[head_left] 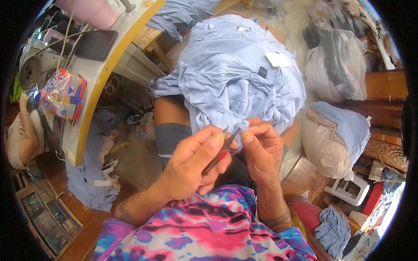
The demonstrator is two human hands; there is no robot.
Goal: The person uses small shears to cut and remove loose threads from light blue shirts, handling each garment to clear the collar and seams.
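A light blue garment [222,74] is spread and bunched over my lap, with a white tag [278,60] and a small dark label [262,72] on it. In my left hand [187,167] I grip thread snips [223,154], dark with a red part, their pointed blades tilted up beside the cloth. My right hand [262,152] pinches a folded edge of the garment between thumb and fingers, right next to the blades. Any thread at the blades is too small to make out.
To the left is a yellow-edged table [100,82] with a phone [96,45], a pink container [93,13] and a colourful plastic package [65,93]. More blue cloth [91,182] hangs below it. At right stand a filled plastic bag [335,65], a wrapped bundle [326,143] and a white stool [348,190].
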